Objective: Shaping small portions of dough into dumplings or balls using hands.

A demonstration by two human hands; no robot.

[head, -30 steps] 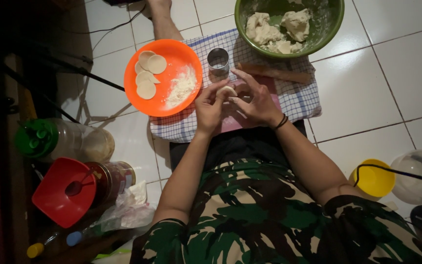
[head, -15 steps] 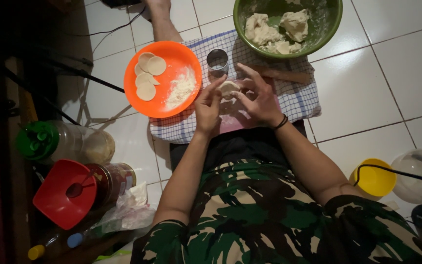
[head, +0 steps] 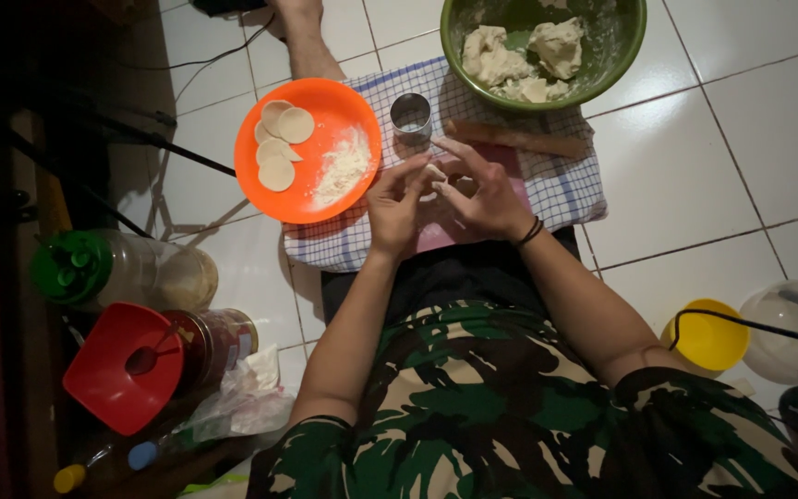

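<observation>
My left hand [head: 396, 205] and my right hand [head: 479, 189] meet over a checked cloth [head: 561, 189] on the floor. Both pinch a small piece of pale dough [head: 434, 173] between their fingertips. Just above the hands stands a small round metal cutter [head: 411, 115]. To the left lies an orange plate [head: 325, 199] with three flat dough rounds [head: 279, 146] and a heap of flour [head: 342, 169]. A green bowl [head: 628, 51] with lumps of dough [head: 521, 57] sits at the top right. A wooden rolling pin [head: 519, 139] lies under the bowl.
A green-lidded jar [head: 122, 271], a red funnel [head: 122, 368] on another jar and a plastic bag [head: 237, 397] stand at the left. A yellow cup [head: 711, 337], a clear lid [head: 791, 331] and a black cable [head: 759, 323] lie at the right on white floor tiles.
Both hands keep working the dough piece between the fingertips. The fingers have shifted a little and the right hand's fingers are more spread.
</observation>
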